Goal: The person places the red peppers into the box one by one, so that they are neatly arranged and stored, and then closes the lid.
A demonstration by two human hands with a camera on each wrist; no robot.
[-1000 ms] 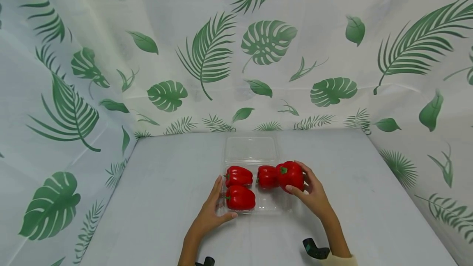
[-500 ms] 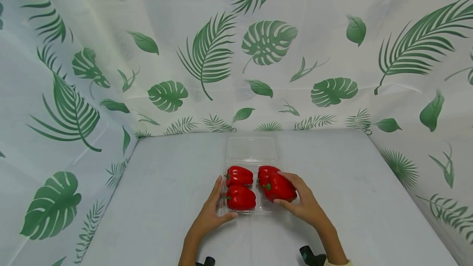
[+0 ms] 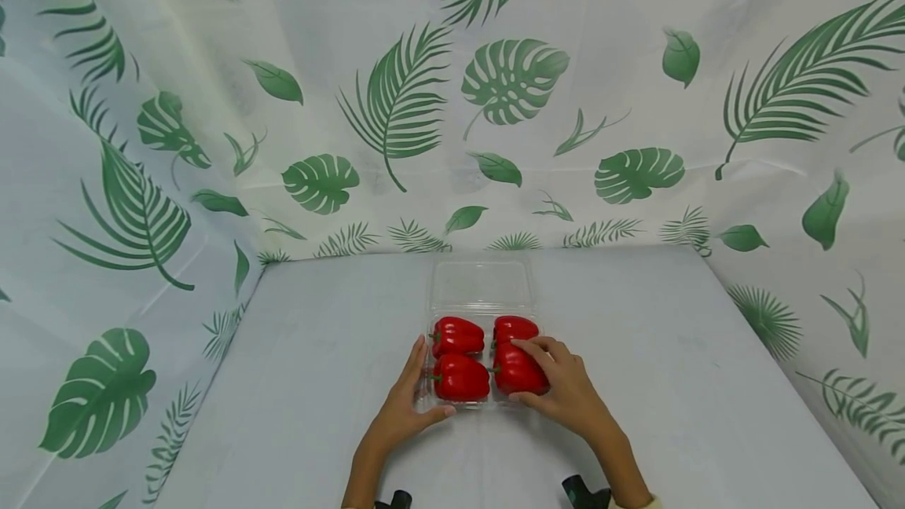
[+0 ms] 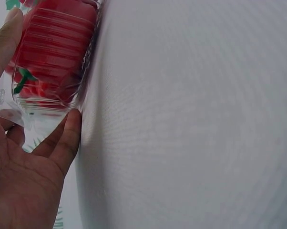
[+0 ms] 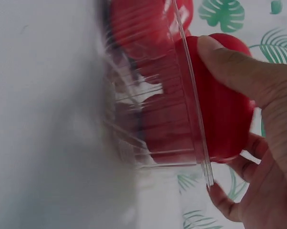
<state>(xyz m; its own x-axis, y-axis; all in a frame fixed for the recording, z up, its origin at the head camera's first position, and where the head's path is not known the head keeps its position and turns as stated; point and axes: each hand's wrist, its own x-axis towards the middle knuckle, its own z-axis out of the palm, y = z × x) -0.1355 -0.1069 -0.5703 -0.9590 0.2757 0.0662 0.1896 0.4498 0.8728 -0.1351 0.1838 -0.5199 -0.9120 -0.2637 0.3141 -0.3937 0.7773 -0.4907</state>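
A clear plastic clamshell container [image 3: 497,394] lies with its lid laid back on the white table. Two red bell peppers [image 3: 461,378] sit in its left half, and another red bell pepper [image 3: 514,327] is at the back right. My right hand [image 3: 566,391] grips a fourth-corner bell pepper [image 3: 519,368] at the front right, thumb on the near side and fingers over the far side. In the right wrist view this pepper [image 5: 224,109] stands partly above the container rim. My left hand [image 3: 403,407] rests at the container's left side, fingers extended; in the left wrist view, fingertips [image 4: 74,119] meet its wall.
The transparent lid [image 3: 481,283] extends toward the back of the table [image 3: 318,352]. Leaf-printed white curtains [image 3: 424,100] border the table at the back and on both sides. Black wrist-camera parts [image 3: 585,491] show near the forearms.
My right hand has brought the bell pepper left and down from over the container's right edge into the front right corner. My left hand has stayed in place.
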